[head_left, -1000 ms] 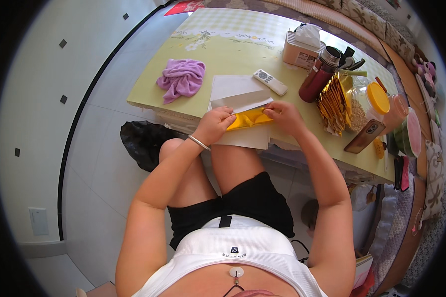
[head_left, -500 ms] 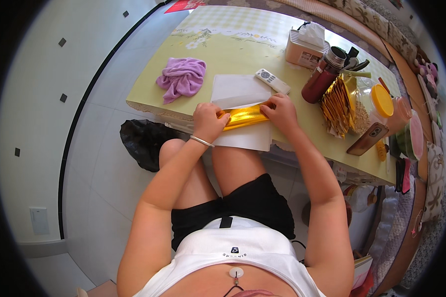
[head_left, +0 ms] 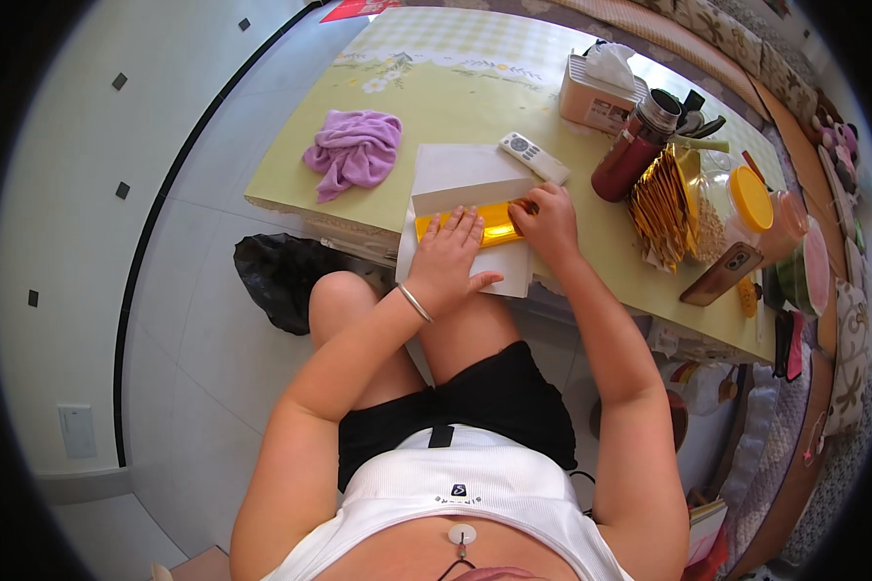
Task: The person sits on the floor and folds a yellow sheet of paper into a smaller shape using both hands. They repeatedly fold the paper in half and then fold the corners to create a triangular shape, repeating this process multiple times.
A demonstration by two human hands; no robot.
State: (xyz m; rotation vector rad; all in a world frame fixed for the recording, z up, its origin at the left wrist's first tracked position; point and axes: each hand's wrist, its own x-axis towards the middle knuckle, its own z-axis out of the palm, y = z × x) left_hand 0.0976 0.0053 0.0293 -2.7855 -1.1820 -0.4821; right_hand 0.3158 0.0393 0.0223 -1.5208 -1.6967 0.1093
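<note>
A folded strip of shiny gold foil paper (head_left: pixel 501 232) lies on white paper (head_left: pixel 436 165) at the table's near edge. My left hand (head_left: pixel 446 254) rests flat across the strip's left part, fingers stretched out and thumb apart. With its fingers pinched together, my right hand (head_left: pixel 549 225) grips the strip's right end. The white paper extends beyond the strip, toward me as well as away, and its near part overhangs the table edge.
On the table (head_left: pixel 291 174) lie a purple cloth (head_left: pixel 355 153) and a white remote (head_left: pixel 533 158). To the right stand a tissue box (head_left: pixel 596 97), a dark red flask (head_left: pixel 630 160), a stack of folded gold pieces (head_left: pixel 661 208), a yellow-lidded jar (head_left: pixel 749 197) and a leaning phone (head_left: pixel 722 273).
My left hand has let go of the strip's left end, moved right and flattened onto it. The strip now lies down on the paper. My right hand stays at the right end.
</note>
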